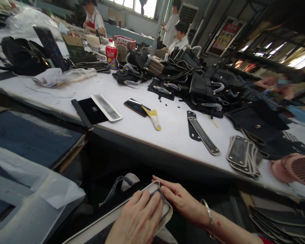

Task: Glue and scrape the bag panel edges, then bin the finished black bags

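In the head view, a long bag panel point(113, 213) with pale raised edges, rounded corners and a dark middle lies slanted low in front of me. My left hand point(138, 217) presses down on it near its far end, fingers bent inside the rim. At the end corner, my right hand point(176, 196), with a bracelet on the wrist, holds the edge between thumb and fingers. Black bag material and a clear-wrapped handle point(114, 189) show behind the panel. The left thumb and the panel's underside are hidden.
The white table point(134, 135) runs across ahead. On it lie a black pouch piece with a white-framed panel point(106, 106), a phone point(134, 106), a yellow-and-white tool point(154, 119), straps point(204, 135), stacked panels point(241, 152) and a pink fan point(295, 169). Black bags and co-workers are beyond.
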`<state>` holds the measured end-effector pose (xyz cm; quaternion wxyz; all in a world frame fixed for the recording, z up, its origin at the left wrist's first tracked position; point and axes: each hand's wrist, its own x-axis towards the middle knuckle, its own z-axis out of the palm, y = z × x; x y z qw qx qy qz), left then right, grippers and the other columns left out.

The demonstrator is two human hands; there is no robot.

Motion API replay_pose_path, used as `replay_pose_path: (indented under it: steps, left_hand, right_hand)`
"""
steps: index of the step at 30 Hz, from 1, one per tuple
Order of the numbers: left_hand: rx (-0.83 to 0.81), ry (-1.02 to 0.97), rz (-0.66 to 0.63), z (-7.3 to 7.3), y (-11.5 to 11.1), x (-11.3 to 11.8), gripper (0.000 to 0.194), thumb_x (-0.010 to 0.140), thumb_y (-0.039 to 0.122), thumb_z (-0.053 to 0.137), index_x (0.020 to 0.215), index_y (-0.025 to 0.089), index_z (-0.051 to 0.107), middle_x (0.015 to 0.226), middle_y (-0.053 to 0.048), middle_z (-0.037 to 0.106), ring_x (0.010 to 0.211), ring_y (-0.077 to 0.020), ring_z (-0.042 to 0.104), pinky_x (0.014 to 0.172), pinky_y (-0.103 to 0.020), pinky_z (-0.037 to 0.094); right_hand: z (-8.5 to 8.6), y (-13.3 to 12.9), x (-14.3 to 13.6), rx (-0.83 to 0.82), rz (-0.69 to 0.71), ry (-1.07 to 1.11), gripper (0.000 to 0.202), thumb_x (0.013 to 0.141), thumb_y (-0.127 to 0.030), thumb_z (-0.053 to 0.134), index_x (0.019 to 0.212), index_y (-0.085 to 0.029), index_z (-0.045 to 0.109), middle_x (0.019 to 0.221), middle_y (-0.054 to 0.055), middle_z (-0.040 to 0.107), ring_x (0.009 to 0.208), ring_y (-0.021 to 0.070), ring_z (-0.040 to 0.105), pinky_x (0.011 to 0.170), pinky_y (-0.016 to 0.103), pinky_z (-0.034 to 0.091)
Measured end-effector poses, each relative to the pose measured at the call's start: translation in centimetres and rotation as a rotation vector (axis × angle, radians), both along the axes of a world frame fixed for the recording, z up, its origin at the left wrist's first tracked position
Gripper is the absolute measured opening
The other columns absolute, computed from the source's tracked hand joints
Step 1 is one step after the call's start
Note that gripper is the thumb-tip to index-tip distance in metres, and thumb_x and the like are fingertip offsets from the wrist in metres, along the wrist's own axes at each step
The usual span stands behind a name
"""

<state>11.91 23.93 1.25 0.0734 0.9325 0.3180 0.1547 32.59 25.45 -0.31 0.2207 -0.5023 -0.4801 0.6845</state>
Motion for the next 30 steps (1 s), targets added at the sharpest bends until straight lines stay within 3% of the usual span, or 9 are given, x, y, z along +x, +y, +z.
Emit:
replay_pose_path:
  steps: [3, 6, 9, 13, 16, 19, 25, 30]
  left_hand:
    - [-0.196, -0.127, 0.021, 1.3, 0.5, -0.9, 0.039, 0.085, 0.023, 0.053, 0.123, 0.02, 0.06, 0.117, -0.005, 0.068, 0.102, -0.0219, 0.063, 0.093, -0.035, 0.05]
    - [-0.411, -0.305, 0.102, 3.5, 1.0, -3.3, 0.046, 0.081, 0.009, 0.043, 0.122, 0.024, 0.058, 0.133, -0.001, 0.059, 0.113, -0.0125, 0.06, 0.099, -0.021, 0.047]
    - [-0.445, -0.373, 0.268, 4.7, 0.5, -6.4, 0.044, 0.083, 0.008, 0.037, 0.119, 0.026, 0.057, 0.135, 0.0, 0.057, 0.119, -0.0087, 0.057, 0.101, -0.018, 0.044]
    - [-0.391, -0.275, 0.484, 3.7, -2.0, -9.9, 0.034, 0.09, 0.019, 0.045, 0.12, 0.029, 0.056, 0.135, -0.001, 0.056, 0.12, -0.0132, 0.057, 0.101, -0.025, 0.048]
    - [-0.28, -0.222, 0.576, 2.7, -4.4, -11.2, 0.027, 0.091, 0.026, 0.051, 0.116, 0.029, 0.059, 0.133, -0.002, 0.055, 0.12, -0.0169, 0.056, 0.099, -0.029, 0.05]
    - [-0.144, -0.205, 0.534, 2.9, -6.1, -10.9, 0.024, 0.089, 0.023, 0.055, 0.11, 0.029, 0.063, 0.125, -0.004, 0.059, 0.117, -0.0195, 0.055, 0.095, -0.031, 0.051]
    - [-0.113, -0.131, 0.385, 3.9, -7.0, -7.9, 0.022, 0.086, 0.018, 0.055, 0.104, 0.027, 0.065, 0.111, -0.002, 0.067, 0.103, -0.0197, 0.062, 0.086, -0.032, 0.053]
    - [-0.01, 0.025, 0.355, 3.8, -7.3, -6.9, 0.022, 0.081, 0.026, 0.065, 0.103, 0.027, 0.065, 0.112, -0.002, 0.069, 0.099, -0.0244, 0.066, 0.081, -0.038, 0.057]
  right_hand:
    - [0.6, 0.4, -0.2, 0.083, 0.104, -0.162, 0.066, 0.093, -0.061, 0.044, 0.144, -0.02, 0.043, 0.143, 0.008, 0.05, 0.127, 0.0245, 0.05, 0.109, 0.039, 0.035]
    - [0.5, 0.3, -0.6, 0.112, 0.112, -0.272, 0.074, 0.092, -0.067, 0.037, 0.147, -0.017, 0.037, 0.148, 0.01, 0.043, 0.134, 0.0253, 0.042, 0.114, 0.041, 0.03]
    - [0.0, -0.1, -0.9, 0.117, 0.077, -0.286, 0.081, 0.091, -0.07, 0.036, 0.149, -0.014, 0.033, 0.15, 0.011, 0.04, 0.138, 0.0252, 0.036, 0.116, 0.041, 0.026]
    - [0.3, -0.5, -1.0, 0.035, 0.017, -0.192, 0.087, 0.087, -0.072, 0.041, 0.15, -0.013, 0.031, 0.153, 0.01, 0.035, 0.14, 0.0259, 0.032, 0.118, 0.04, 0.023]
    - [1.1, -0.6, -0.9, -0.115, -0.011, -0.077, 0.089, 0.084, -0.073, 0.048, 0.151, -0.018, 0.029, 0.156, 0.005, 0.027, 0.143, 0.0263, 0.026, 0.118, 0.04, 0.023]
    - [1.4, -0.4, -0.6, -0.164, 0.006, -0.04, 0.091, 0.081, -0.073, 0.052, 0.151, -0.02, 0.029, 0.156, 0.004, 0.026, 0.143, 0.0274, 0.026, 0.118, 0.041, 0.024]
    - [-0.7, -0.4, -0.3, 0.136, 0.034, -0.179, 0.083, 0.086, -0.072, 0.045, 0.147, -0.016, 0.037, 0.151, 0.01, 0.039, 0.14, 0.0277, 0.033, 0.119, 0.043, 0.017]
    - [-1.4, -0.9, -0.5, 0.201, -0.029, -0.134, 0.076, 0.088, -0.069, 0.044, 0.147, -0.021, 0.039, 0.15, 0.008, 0.041, 0.138, 0.0269, 0.036, 0.118, 0.044, 0.02]
